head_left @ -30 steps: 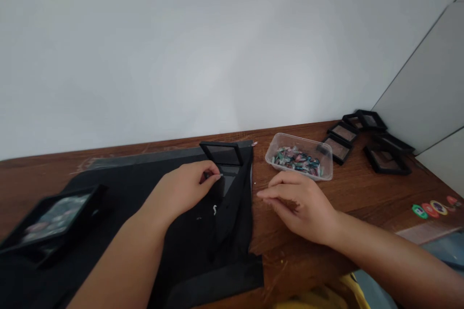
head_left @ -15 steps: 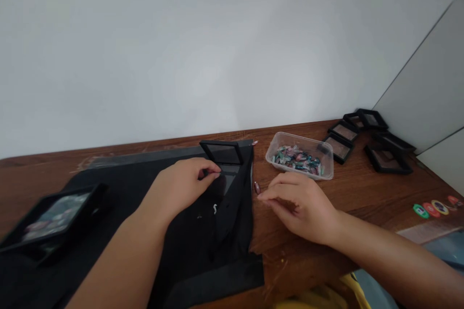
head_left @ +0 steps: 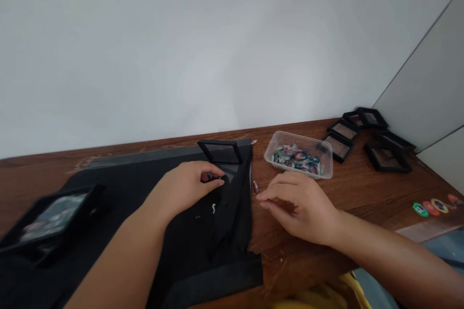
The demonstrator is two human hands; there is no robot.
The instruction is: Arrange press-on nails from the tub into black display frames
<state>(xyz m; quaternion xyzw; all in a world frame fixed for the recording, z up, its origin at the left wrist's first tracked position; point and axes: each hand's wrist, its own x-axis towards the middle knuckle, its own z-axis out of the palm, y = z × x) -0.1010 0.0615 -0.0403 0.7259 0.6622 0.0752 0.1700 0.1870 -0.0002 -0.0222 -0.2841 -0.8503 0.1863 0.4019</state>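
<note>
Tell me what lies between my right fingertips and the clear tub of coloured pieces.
In the head view, only bare brown table separates the right hand from the clear tub; one small reddish piece lies just left of the fingertips.

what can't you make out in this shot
Head view only:
- What the left hand pinches at the open black case: fingertips cover it.
- Small reddish piece by the right hand: too small to identify.
- Pieces in the clear tub: too small.
- Case at left: blurred.
- Yellow thing: cut by the bottom edge.
</note>
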